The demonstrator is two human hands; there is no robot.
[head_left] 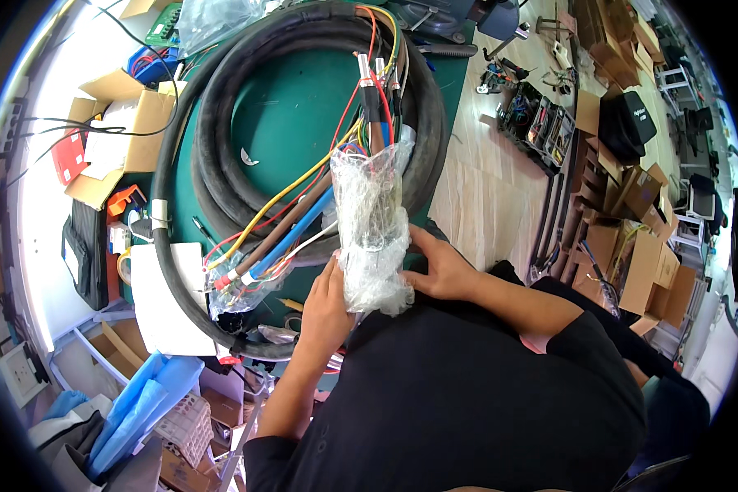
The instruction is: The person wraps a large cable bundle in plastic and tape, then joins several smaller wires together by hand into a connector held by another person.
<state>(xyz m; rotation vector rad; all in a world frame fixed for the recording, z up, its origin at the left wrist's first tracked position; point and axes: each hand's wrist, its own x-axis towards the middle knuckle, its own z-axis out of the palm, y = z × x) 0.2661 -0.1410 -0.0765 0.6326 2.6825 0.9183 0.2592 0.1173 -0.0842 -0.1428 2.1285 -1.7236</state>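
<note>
A clear plastic-wrapped bundle (371, 230) stands upright in front of my body, its inside hard to make out. My left hand (324, 299) is against its lower left side, and my right hand (441, 266) grips its right side, fingertips partly behind it. Just beyond, a thick black cable (221, 168) lies coiled on a green mat (291, 107). The cable's ends split into brown, blue, yellow and red wires (291, 230), some with silver lugs (366, 70). Another clear bag (246, 297) lies around the wire ends on the left.
Cardboard boxes (143, 123) and a white sheet (160, 295) sit left of the coil. At right, an open toolbox (533, 127) and more boxes (648, 209) stand on the wooden floor (484, 205). Blue plastic sheeting (139, 402) lies at the lower left.
</note>
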